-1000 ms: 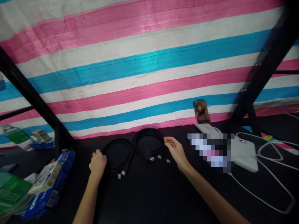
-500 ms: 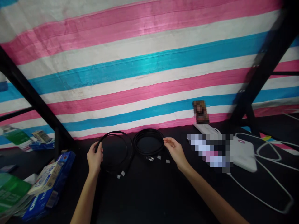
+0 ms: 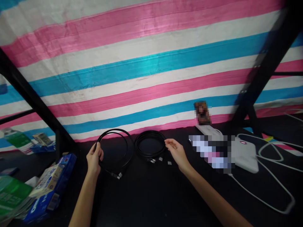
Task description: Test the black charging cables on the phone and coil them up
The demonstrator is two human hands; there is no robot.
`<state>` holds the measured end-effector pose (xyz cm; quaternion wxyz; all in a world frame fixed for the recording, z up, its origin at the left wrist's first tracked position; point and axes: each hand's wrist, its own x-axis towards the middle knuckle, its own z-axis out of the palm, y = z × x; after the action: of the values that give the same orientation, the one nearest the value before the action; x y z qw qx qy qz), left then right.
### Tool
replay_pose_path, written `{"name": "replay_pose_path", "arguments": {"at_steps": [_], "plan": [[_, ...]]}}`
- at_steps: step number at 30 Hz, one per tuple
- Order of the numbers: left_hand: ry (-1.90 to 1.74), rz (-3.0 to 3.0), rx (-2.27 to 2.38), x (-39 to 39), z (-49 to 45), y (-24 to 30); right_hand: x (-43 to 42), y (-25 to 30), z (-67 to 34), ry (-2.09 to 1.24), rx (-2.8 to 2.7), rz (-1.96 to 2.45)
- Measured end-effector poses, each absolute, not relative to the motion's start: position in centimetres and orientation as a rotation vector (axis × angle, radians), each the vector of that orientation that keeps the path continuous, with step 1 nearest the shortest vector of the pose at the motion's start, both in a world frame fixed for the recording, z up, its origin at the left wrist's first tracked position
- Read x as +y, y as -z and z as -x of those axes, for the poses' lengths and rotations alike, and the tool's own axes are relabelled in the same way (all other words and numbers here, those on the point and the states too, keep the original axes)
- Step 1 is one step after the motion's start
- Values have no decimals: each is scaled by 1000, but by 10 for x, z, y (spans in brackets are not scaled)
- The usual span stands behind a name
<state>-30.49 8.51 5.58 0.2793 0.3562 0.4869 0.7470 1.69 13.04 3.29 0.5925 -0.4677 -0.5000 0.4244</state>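
Closed around the left side of a loosely coiled black cable (image 3: 132, 148) is my left hand (image 3: 94, 157). That coil is partly lifted, with its plug ends (image 3: 117, 176) hanging toward the table. A second, tighter black cable coil (image 3: 148, 155) lies to the right. At its right edge, the fingertips of my right hand (image 3: 176, 152) are pinched together on the cable. Metal plugs (image 3: 152, 160) stick out at the front of this coil. Two small pale pieces (image 3: 169, 163) lie near them, close below my right hand.
Blue snack boxes (image 3: 50, 192) and green-labelled bottles (image 3: 16, 140) stand at the left. At the right are a white power bank (image 3: 246, 156), white cables (image 3: 265, 192) and blurred-out items. A striped sheet (image 3: 142, 69) hangs behind, between black frame posts (image 3: 258, 85).
My left hand has shifted slightly left, and its coil has tilted up a little, with its plug ends moving left and closer together. My right hand stays almost still.
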Motion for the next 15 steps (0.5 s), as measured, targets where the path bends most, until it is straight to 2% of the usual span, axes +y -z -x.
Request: {"name": "replay_pose_path", "arguments": {"at_steps": [10,15], "plan": [[-1952,-766,737,81,316,-59,128,-34,-16,-992,-1175,1104],[-1927,-704,654,80,321,-55,128,-35,-16,-982,-1174,1091]]}}
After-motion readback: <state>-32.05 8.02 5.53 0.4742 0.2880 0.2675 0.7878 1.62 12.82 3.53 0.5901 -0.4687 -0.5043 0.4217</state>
